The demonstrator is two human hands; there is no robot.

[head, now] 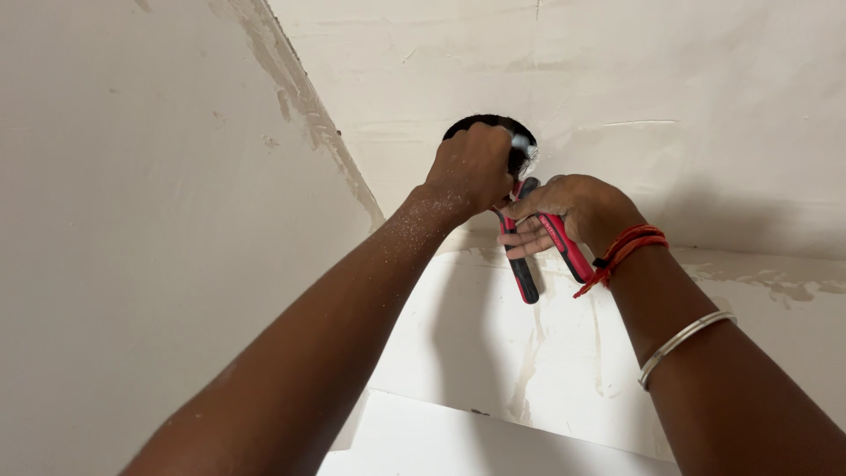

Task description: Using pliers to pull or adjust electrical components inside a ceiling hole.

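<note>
We look up at a white plastered ceiling (670, 97), rough in finish, with grey streaks and patchy filler along the seam where it meets the wall (132, 220) on the left. Below the seam ahead, a second white surface (493, 353) shows drip marks and uneven smears. A round dark hole (480, 128) is cut in the ceiling near the corner; its interior is black and we cannot tell what lies within.

Both arms are raised to this hole. The left hand (471, 167) is clenched at the rim of the hole, its knuckles toward us, covering most of the opening; pale dust speckles the wrist and forearm. Just beside its fingers a small frayed, silvery tuft (527, 154) shows at the rim; whether the hand grips it we cannot tell.

The right hand (568, 211) is closed around the pliers (542, 238), just below and to the right of the hole. The pliers have two red and black handles that splay apart downward, one running past the palm toward the wrist, the other hanging free between the two hands. Their head points up toward the tuft and is largely hidden by the fingers. The right wrist carries an orange thread band (627, 251), and a silver bangle (686, 345) sits farther down the forearm.
</note>
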